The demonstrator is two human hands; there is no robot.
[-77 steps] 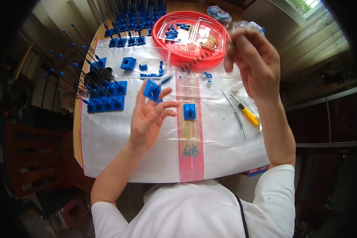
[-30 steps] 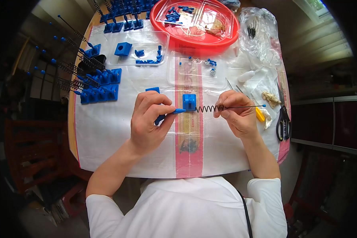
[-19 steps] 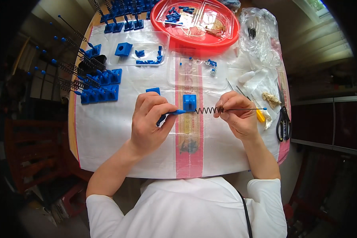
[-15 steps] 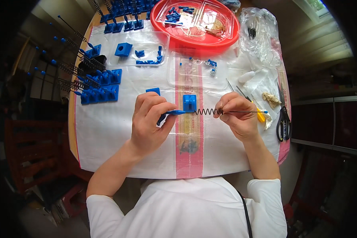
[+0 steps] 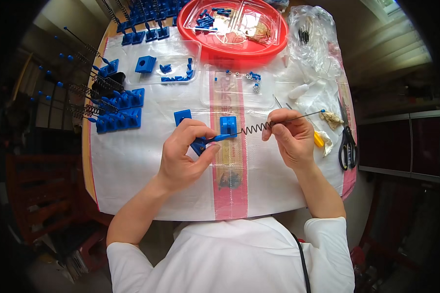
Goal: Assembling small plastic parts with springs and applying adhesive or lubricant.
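Observation:
My left hand (image 5: 183, 154) pinches a small blue plastic part (image 5: 211, 140) just above the white sheet. My right hand (image 5: 289, 136) grips a thin metal rod with a coil spring (image 5: 255, 128) on it; the rod's blue-tipped far end (image 5: 322, 112) points right. The spring's left end meets the blue part between my two hands. A blue square block (image 5: 228, 124) lies just behind the spring, and another blue block (image 5: 182, 116) lies left of it.
A red round tray (image 5: 232, 48) with clear boxes of parts stands at the back. Rows of finished blue blocks with spring rods (image 5: 113, 107) line the left. Black scissors (image 5: 347, 144), a yellow-handled tool (image 5: 318, 139) and a plastic bag (image 5: 313, 39) lie right.
2.6 s ago my right hand was raised near the tray and my left lay open by a blue part. Since then both hands came together, joining the spring rod to the blue part.

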